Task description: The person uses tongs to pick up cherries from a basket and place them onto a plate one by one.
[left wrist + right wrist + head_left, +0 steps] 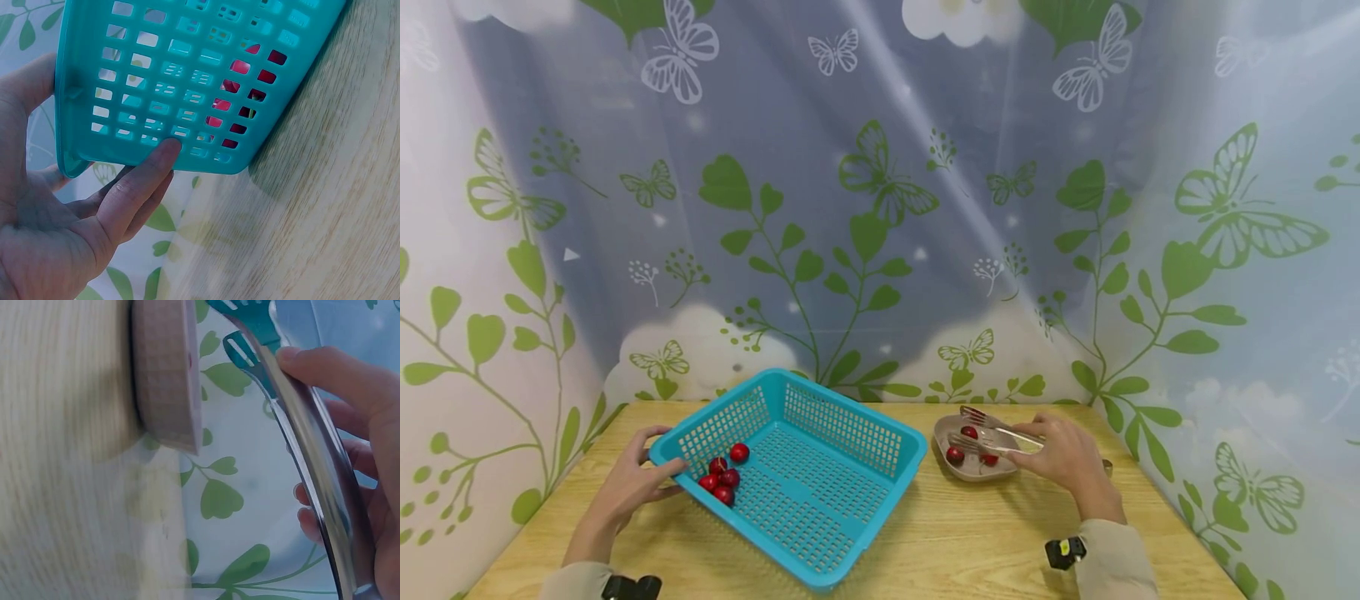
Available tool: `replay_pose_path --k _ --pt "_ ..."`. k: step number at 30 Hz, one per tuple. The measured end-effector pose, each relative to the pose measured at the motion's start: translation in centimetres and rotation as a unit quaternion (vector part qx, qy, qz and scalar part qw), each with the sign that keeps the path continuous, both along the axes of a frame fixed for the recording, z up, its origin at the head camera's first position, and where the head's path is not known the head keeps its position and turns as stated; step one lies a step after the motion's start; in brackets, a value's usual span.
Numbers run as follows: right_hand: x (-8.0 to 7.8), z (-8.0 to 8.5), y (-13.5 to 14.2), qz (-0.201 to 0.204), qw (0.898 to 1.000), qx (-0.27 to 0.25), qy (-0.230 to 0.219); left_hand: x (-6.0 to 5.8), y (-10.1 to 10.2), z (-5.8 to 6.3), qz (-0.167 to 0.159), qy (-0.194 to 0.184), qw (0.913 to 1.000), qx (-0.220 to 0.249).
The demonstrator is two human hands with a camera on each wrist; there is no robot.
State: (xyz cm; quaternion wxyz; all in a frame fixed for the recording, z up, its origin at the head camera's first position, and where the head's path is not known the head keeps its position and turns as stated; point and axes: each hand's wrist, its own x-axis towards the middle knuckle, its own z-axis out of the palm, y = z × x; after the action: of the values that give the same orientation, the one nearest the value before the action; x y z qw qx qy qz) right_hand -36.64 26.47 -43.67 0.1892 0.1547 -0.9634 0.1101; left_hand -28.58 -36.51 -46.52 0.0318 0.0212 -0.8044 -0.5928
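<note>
Two bare hands are occupied; the right hand has its thumb and fingers curled round a pair of metal tongs, thumb laid against one arm and fingertips showing past the other; the arms of the tongs stand apart, and their slotted tips reach leftward from the hand over a pinkish-brown bowl; in that bowl, just left of the hand and under the tips, sit three cherries; the tongs partly cover them, so I cannot say for certain whether a tip touches one; the left hand grips the left corner of a blue perforated basket, its grasp loosely closed, with thumb and fingers on the rim and outer wall; inside, just across the wall from that hand, lie five cherries, four clustered and one slightly apart toward the back; basket and bowl both stand on a wood-grained table, the bowl near the basket's right corner but apart from it; light sleeves cover both forearms, a black device at each wrist; beyond the table hangs a sheet printed with green leaves and butterflies.
</note>
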Motion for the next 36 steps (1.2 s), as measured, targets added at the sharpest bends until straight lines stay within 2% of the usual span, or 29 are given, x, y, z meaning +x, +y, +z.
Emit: replay_pose_path --k 4,7,12,17,26,32,36 --pt "0.2 0.5 -0.3 0.013 0.999 0.005 0.029 0.0 0.0 0.0 0.0 -0.002 1.0 0.0" --pt "0.4 0.9 -0.6 0.03 0.997 0.009 0.067 0.0 0.0 0.0 -0.001 -0.001 1.0 -0.001" --pt "1.1 2.0 -1.7 0.069 0.987 0.005 0.143 0.0 0.0 0.0 -0.003 0.001 1.0 -0.001" --pt "2.0 3.2 -3.1 0.107 0.977 -0.001 0.184 0.0 0.0 0.0 -0.001 -0.001 1.0 0.003" --pt "3.5 4.9 -5.0 0.149 0.972 0.006 0.179 0.0 0.0 0.0 0.0 -0.002 1.0 0.006" --pt "3.7 5.4 -6.4 0.17 0.972 0.009 0.164 0.1 0.1 0.0 0.002 -0.002 1.0 0.01" --pt "3.4 5.7 -7.6 0.191 0.973 -0.01 0.129 -0.1 0.1 0.0 0.005 -0.004 0.9999 0.011"
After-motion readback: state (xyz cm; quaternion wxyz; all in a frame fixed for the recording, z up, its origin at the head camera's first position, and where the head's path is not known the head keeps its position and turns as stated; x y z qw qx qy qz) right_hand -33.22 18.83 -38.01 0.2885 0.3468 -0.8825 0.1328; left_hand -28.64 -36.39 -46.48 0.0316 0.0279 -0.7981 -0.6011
